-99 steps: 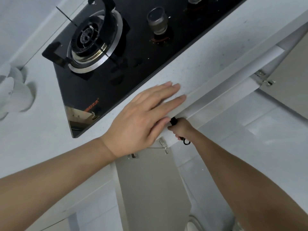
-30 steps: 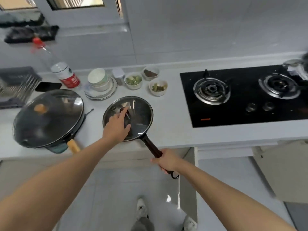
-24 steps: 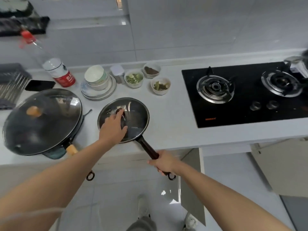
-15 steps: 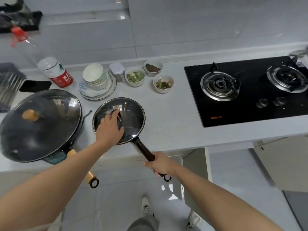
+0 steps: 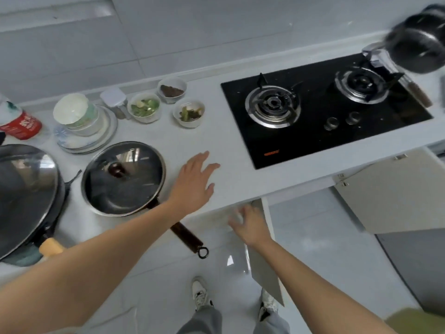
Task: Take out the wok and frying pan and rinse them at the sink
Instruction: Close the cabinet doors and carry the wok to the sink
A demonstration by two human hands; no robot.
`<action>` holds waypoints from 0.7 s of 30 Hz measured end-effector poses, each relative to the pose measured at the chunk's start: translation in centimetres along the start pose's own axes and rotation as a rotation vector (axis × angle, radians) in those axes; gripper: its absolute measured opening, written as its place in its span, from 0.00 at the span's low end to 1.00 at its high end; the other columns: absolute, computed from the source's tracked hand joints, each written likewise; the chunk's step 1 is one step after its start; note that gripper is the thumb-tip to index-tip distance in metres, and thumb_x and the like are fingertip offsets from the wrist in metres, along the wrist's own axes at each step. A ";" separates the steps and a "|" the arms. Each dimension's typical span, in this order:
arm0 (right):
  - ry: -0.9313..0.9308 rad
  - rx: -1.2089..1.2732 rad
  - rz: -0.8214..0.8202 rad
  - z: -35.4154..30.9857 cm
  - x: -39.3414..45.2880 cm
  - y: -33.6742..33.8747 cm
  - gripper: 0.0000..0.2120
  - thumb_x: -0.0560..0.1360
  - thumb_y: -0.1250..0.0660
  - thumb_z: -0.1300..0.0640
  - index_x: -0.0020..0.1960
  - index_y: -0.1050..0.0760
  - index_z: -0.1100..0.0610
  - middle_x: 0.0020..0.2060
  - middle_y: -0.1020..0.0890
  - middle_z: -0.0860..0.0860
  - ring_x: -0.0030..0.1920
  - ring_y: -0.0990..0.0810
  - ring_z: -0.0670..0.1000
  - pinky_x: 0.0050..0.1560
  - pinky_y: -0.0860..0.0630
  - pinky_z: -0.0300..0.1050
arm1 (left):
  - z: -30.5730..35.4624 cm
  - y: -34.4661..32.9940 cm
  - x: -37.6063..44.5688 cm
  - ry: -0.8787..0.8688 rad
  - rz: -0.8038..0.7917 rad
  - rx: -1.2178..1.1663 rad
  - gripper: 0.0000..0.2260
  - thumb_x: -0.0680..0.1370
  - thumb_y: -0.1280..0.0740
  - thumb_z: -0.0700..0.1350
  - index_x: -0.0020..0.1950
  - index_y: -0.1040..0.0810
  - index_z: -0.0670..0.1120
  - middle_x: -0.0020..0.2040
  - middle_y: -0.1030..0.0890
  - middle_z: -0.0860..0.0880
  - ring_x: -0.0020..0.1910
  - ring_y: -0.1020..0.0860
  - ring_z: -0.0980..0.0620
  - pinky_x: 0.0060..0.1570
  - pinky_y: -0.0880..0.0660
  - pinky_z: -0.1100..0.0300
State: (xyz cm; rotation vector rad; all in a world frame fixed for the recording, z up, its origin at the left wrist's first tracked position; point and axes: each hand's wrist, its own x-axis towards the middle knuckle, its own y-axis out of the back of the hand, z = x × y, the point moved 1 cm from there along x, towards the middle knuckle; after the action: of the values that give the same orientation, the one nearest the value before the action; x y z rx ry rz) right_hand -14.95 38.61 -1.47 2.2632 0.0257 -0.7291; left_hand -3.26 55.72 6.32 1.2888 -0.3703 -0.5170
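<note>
Two pans sitting on white bench [image 5: 216, 150]: glass-lidded wok [image 5: 26, 196] far left, round frying pan [image 5: 124, 179] beside it, dark handle overhanging. Three small bowls behind. Left hand [image 5: 195, 182] and right hand [image 5: 249, 224] both hovering, fingers spread, gripping nothing.

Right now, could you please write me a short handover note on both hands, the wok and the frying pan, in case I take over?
Left hand: open, empty, fingers spread over the counter just right of the frying pan.
Right hand: open, empty, at the counter's front edge by the open cabinet door.
Frying pan: on the counter, glass lid on, handle sticking out past the edge.
Wok: on the counter at far left, lid on.
Done: both pans are out.
Left: carry both to the sink, which is not in view, and rinse them. The lids likely need to come off first.
</note>
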 end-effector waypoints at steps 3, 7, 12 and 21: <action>-0.205 -0.149 0.011 6.9 -0.9 1.2 0.35 0.71 0.29 0.43 0.72 0.38 0.55 0.64 0.31 0.55 0.64 0.29 0.59 0.59 0.28 0.51 | 4.1 -2.8 2.1 -0.125 -0.079 -0.049 0.23 0.80 0.37 0.47 0.75 0.32 0.51 0.78 0.38 0.45 0.77 0.41 0.42 0.72 0.38 0.46; -0.349 -0.073 -0.203 12.5 -1.3 1.6 0.21 0.69 0.31 0.50 0.58 0.34 0.54 0.52 0.21 0.53 0.51 0.20 0.56 0.46 0.24 0.47 | 9.6 -6.7 4.6 -0.201 -0.231 -0.022 0.25 0.82 0.42 0.45 0.79 0.41 0.53 0.81 0.44 0.47 0.79 0.48 0.45 0.77 0.48 0.52; -0.229 -0.058 -0.230 16.5 -0.2 4.0 0.17 0.68 0.32 0.53 0.54 0.31 0.55 0.45 0.20 0.51 0.44 0.22 0.53 0.38 0.28 0.44 | 16.4 -10.0 7.9 -0.215 -0.378 0.032 0.30 0.82 0.42 0.41 0.82 0.52 0.52 0.82 0.53 0.49 0.80 0.55 0.47 0.78 0.50 0.52; -0.040 -0.405 0.018 24.0 6.6 15.9 0.09 0.77 0.38 0.62 0.57 0.29 0.57 0.51 0.19 0.56 0.51 0.19 0.59 0.42 0.29 0.46 | 23.5 -11.2 12.6 -0.047 -0.676 0.180 0.36 0.80 0.43 0.43 0.81 0.63 0.52 0.81 0.63 0.48 0.79 0.60 0.43 0.77 0.55 0.50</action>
State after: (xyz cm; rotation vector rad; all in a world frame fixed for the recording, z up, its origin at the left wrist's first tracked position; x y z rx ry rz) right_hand -17.67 9.97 -7.91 1.8608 0.1223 -0.6894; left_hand -7.11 27.52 0.98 1.5751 -0.0042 -1.1027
